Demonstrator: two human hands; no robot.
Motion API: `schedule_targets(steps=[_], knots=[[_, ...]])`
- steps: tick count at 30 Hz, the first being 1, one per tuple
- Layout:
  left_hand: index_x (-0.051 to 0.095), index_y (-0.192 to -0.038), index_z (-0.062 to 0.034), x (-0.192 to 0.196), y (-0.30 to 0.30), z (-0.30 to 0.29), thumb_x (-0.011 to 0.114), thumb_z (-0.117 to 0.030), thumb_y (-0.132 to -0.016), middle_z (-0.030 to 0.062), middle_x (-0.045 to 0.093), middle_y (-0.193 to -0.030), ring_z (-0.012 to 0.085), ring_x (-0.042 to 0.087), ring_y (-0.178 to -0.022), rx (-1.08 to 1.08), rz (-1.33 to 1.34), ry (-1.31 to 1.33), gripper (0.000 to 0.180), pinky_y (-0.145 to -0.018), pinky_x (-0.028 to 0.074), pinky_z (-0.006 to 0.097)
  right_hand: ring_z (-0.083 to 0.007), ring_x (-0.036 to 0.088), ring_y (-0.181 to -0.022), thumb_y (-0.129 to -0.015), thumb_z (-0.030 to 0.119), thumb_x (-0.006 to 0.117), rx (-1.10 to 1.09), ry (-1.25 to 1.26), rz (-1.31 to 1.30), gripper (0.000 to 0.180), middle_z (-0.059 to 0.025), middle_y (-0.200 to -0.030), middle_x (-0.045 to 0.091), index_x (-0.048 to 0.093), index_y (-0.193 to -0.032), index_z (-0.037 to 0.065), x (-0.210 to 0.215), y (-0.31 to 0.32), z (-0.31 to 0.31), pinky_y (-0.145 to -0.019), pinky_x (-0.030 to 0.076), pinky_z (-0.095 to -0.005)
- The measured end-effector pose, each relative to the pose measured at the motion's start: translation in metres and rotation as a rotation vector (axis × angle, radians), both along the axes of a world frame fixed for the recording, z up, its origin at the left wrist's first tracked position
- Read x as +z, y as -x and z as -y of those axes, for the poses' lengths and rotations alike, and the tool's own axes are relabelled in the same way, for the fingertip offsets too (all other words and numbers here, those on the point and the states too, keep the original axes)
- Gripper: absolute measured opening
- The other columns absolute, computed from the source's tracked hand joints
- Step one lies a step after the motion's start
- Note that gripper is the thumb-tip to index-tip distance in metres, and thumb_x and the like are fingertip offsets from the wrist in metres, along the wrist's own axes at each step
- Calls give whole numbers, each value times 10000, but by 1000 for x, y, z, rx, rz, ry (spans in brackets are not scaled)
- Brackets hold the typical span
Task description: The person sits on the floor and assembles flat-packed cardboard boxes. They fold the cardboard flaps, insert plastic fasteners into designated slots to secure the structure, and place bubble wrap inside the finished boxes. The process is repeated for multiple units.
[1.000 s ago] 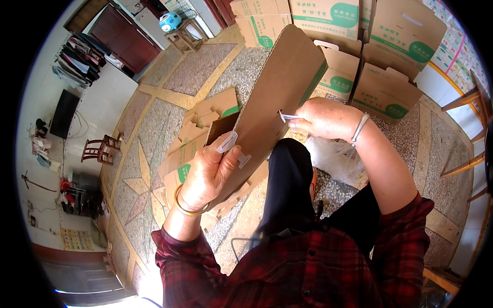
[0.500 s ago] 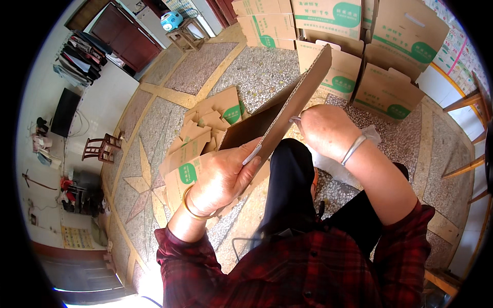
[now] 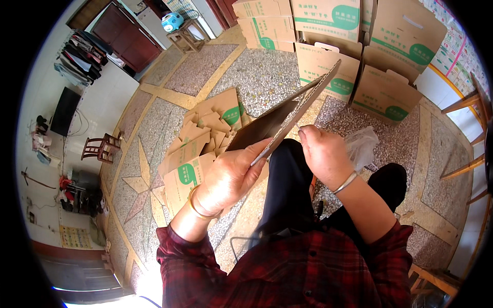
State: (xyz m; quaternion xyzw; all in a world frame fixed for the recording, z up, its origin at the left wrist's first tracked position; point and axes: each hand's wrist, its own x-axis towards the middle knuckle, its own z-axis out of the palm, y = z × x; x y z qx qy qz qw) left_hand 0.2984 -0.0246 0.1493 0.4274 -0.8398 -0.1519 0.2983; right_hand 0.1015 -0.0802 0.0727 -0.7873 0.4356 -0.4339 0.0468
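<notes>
As the left hand (image 3: 226, 177) grasps a partly folded cardboard carton (image 3: 264, 123) by its near end, fingers wrapped around the edge, the right hand (image 3: 324, 154) pinching a thin pale strip (image 3: 297, 125) beside it, carton tilted near a dark-trousered knee (image 3: 287, 161), cardboard pieces (image 3: 186, 174) on the floor (image 3: 205, 66).

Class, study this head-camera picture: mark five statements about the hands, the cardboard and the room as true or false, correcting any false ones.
1. The left hand grips a brown corrugated cardboard piece. True.
2. A round gold-coloured bangle circles the right wrist. False: it circles the left wrist; a silver-coloured bangle is on the right.
3. A crumpled clear plastic bag shows just right of the right hand. True.
4. A pile of brown cardboard with green printing lies on the speckled floor. True.
5. A rounded blue-and-white appliance sits on the floor. False: it sits on a brown wooden stool.
</notes>
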Motion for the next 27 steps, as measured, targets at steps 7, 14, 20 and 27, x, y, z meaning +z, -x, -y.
schedule_targets(steps=[7, 14, 20, 27], knots=[[480, -1196, -30, 1, -1, -3, 564, -84, -799, 129, 557, -695, 311, 563, -628, -79, 103, 72, 409, -573, 458, 376, -305, 561, -502, -779, 57, 568, -18, 47, 39, 60, -147, -565, 547, 517, -784, 26, 3, -13, 4, -447, 440, -378], [459, -1159, 77, 37, 5, -23, 602, -47, -698, 127, 557, -685, 278, 582, -610, -171, 271, 154, 498, -547, 475, 339, -282, 575, -514, -761, -16, 589, 88, 143, 301, 98, -118, -617, 572, 527, -832, 11, 18, -3, -15, -470, 455, -330], [469, -1122, 108, 67, 31, -49, 571, -28, -750, 218, 604, -865, 286, 635, -745, -270, 196, 326, 409, -624, 528, 324, -292, 585, -679, -729, -10, 598, 83, 164, 508, 209, -153, -793, 584, 546, -932, -15, 18, 25, -34, -600, 475, -319], [489, -1095, 110, 31, 56, -66, 577, -67, -720, 260, 579, -974, 305, 621, -862, -241, 333, 297, 424, -714, 525, 313, -297, 575, -798, -737, 64, 602, 144, -36, 648, 204, -150, -886, 587, 577, -927, -9, -10, 32, -57, -730, 462, -359]])
